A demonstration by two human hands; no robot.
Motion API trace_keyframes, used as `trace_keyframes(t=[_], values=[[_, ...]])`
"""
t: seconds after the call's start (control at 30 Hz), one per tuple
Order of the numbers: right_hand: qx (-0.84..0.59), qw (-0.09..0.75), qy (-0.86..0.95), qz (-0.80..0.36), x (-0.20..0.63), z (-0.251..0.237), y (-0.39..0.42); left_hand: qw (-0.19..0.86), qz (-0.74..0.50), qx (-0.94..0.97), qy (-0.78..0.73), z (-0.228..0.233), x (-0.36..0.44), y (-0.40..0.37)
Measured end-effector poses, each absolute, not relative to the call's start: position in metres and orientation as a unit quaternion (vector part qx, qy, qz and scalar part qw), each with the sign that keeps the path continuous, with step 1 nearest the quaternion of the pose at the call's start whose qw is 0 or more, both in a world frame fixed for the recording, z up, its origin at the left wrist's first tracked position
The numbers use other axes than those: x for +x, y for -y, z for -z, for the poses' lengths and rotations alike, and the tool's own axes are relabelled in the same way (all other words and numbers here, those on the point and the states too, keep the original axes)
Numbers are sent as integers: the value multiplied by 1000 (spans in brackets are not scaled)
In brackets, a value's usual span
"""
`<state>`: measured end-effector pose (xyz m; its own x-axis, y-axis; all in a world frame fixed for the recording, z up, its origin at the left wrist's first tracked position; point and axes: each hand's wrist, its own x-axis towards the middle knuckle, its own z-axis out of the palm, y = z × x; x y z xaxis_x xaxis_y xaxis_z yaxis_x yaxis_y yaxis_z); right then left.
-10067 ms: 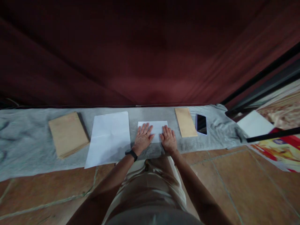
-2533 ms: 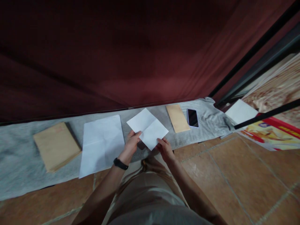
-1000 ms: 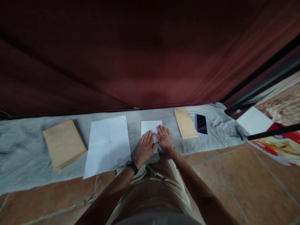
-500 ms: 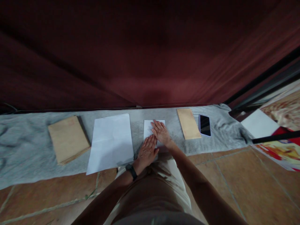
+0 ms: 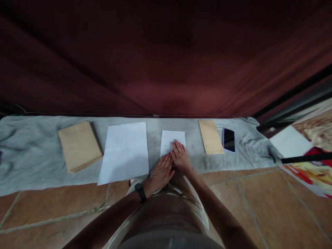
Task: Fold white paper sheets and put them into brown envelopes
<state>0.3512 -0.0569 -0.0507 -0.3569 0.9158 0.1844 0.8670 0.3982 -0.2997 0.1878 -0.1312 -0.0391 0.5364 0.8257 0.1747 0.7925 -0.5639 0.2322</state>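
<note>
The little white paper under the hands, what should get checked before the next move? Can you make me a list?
1. Folded paper lies flat on the grey cloth: ok.
2. Right hand presses it: ok.
3. Left hand on its near edge: ok.
4. Edges line up: cannot tell, hands cover them.
5. Single brown envelope apart from the paper, to its right: ok.
6. Phone off the paper: ok.

Materials: mostly matt paper on soft cloth.
Folded sheet point(image 5: 173, 139) smooth white paper; envelopes point(image 5: 79, 145) matt kraft; grey cloth point(image 5: 31, 148) fuzzy; phone point(image 5: 229, 139) glossy glass; floor tiles point(image 5: 259, 200) semi-matt terracotta.
</note>
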Motion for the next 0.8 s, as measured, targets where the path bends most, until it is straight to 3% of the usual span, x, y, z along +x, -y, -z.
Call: trace_keyframes(t=[0.2, 0.47, 0.8], values=[[-557, 161, 814, -26, 366, 54, 108, 79, -186, 855, -478, 31, 178, 117], [-559, 184, 808, -7, 367, 56, 115, 54, -133, 841, -522, 39, 217, 48], [-598, 196, 777, -12, 374, 63, 127, 45, -119, 781, -611, 48, 200, 43]])
